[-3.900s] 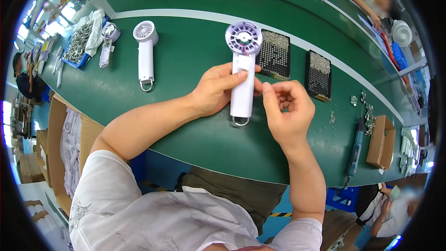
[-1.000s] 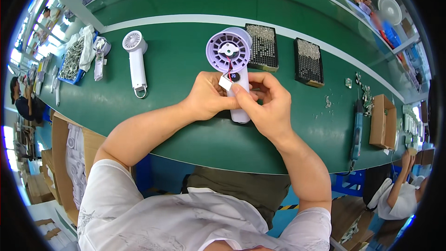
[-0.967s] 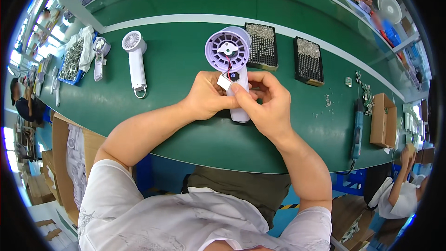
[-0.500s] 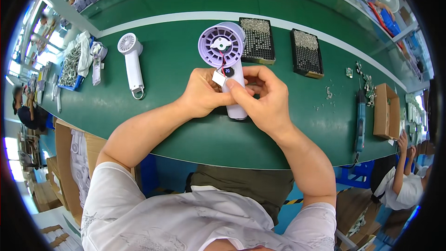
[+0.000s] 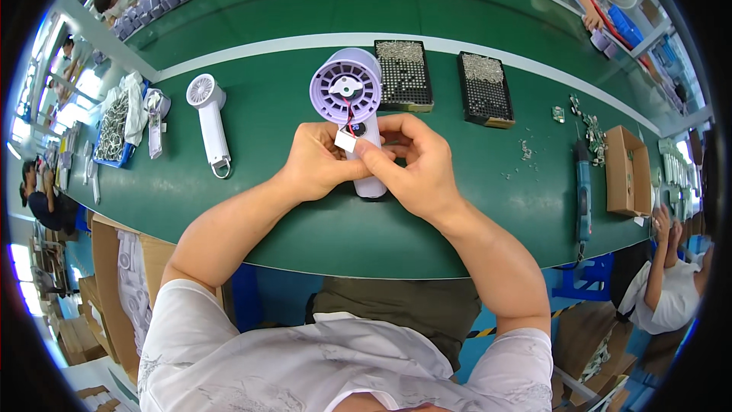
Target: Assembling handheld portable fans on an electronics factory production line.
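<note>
Right hand (image 5: 419, 162) moved onto fan (image 5: 370, 131); left hand (image 5: 314, 164) grips; fingers (image 5: 401, 123) curled

The person wears a loose white short-sleeved T-shirt of soft, creased cloth (image 5: 335, 355), marked with faint grey, sketch-like line patterns. Its wide left sleeve (image 5: 187, 317) and wide right sleeve (image 5: 515, 358) end above the elbows. A plain white rounded neckband (image 5: 357, 403) shows at the lower edge. Dark olive-brown cloth (image 5: 396, 307) covers the lap. Both forearms, the left hand (image 5: 316, 164) and the right hand (image 5: 421, 172) are bare.
</note>
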Motion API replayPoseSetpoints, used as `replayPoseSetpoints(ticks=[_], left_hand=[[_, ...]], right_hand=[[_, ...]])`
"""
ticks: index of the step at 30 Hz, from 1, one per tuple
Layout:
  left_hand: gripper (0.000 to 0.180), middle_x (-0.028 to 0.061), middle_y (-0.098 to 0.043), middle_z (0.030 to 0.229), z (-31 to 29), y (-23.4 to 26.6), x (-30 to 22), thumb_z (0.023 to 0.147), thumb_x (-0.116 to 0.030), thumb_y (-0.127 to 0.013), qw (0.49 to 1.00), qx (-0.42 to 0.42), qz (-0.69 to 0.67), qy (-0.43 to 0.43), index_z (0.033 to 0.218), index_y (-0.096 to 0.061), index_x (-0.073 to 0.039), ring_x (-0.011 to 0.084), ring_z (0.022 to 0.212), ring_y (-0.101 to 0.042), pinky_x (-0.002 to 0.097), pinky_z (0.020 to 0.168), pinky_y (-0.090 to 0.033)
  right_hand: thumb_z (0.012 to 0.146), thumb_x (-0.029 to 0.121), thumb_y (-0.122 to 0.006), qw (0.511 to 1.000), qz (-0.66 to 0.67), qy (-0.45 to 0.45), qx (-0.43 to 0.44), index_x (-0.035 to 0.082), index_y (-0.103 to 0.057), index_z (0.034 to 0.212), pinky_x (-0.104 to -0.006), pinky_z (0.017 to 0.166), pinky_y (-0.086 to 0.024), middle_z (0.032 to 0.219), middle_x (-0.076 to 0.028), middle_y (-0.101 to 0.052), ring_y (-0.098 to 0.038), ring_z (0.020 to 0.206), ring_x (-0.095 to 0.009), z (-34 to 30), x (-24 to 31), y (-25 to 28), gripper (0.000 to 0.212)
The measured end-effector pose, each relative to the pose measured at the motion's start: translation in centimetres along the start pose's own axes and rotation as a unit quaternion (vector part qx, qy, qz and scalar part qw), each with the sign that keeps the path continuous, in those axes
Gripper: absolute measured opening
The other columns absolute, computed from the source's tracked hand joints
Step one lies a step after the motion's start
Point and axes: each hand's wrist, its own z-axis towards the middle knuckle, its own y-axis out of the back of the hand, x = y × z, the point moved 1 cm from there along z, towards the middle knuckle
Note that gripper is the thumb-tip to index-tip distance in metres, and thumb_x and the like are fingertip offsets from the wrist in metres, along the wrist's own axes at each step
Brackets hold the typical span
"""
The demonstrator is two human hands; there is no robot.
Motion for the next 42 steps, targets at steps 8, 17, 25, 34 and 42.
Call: replayPoseSetpoints(ticks=[8, 17, 25, 34, 42], left_hand=[[0.032, 0.0152, -0.078, 0.105, -0.1, 0.1, 0.4, 0.086, -0.004, -0.084, 0.999, 0.007, 0.013, -0.030, 0.113, -0.071, 0.008, 0.0179, 0.096, -0.074, 0.0341, 0.088, -0.061], [0.036, 0.0163, -0.078, 0.106, 0.0, 0.3, 0.4, 0.086, -0.005, -0.085, 0.999, 0.014, 0.023, -0.042, 0.116, -0.070, 0.009, 0.0196, 0.097, -0.074, 0.0358, 0.090, -0.061], [0.036, 0.0165, -0.077, 0.107, -0.2, 0.3, 0.6, 0.087, -0.005, -0.084, 0.998, 0.019, 0.020, -0.051, 0.116, -0.070, 0.009, 0.0197, 0.098, -0.074, 0.0359, 0.091, -0.060], [0.036, 0.0167, -0.077, 0.107, -0.3, 0.3, 0.6, 0.087, -0.005, -0.084, 0.999, 0.029, -0.001, -0.047, 0.117, -0.069, 0.010, 0.0199, 0.100, -0.074, 0.0363, 0.092, -0.060], [0.035, 0.0164, -0.077, 0.108, -0.2, 0.3, 0.6, 0.088, -0.003, -0.083, 0.998, 0.035, -0.003, -0.057, 0.117, -0.069, 0.010, 0.0195, 0.100, -0.074, 0.0361, 0.092, -0.060]], right_hand=[[0.087, 0.013, -0.082, 1.000, -0.011, 0.015, 0.003, -0.006, -0.068, 0.107, -0.0302, 0.072, -0.060, 0.099, -0.013, -0.069, -0.071, 0.086, -0.017, 0.0, 0.3, -0.1, 0.031], [0.092, 0.005, -0.077, 0.998, -0.047, -0.009, 0.032, -0.007, -0.065, 0.113, -0.0287, 0.081, -0.060, 0.105, -0.011, -0.071, -0.070, 0.094, -0.015, -0.1, 1.0, 0.2, 0.028], [0.092, 0.006, -0.078, 0.997, -0.063, 0.002, 0.037, -0.006, -0.065, 0.113, -0.0290, 0.081, -0.060, 0.105, -0.012, -0.071, -0.071, 0.095, -0.016, -0.2, 1.3, 0.3, 0.028], [0.091, 0.006, -0.079, 0.998, -0.060, 0.002, 0.033, -0.007, -0.065, 0.113, -0.0291, 0.080, -0.060, 0.104, -0.012, -0.071, -0.071, 0.094, -0.016, -0.2, 1.6, 0.2, 0.028], [0.090, 0.007, -0.079, 0.997, -0.065, 0.013, 0.032, -0.007, -0.066, 0.113, -0.0293, 0.079, -0.060, 0.104, -0.012, -0.071, -0.071, 0.094, -0.016, -0.2, 1.4, 0.3, 0.030]])
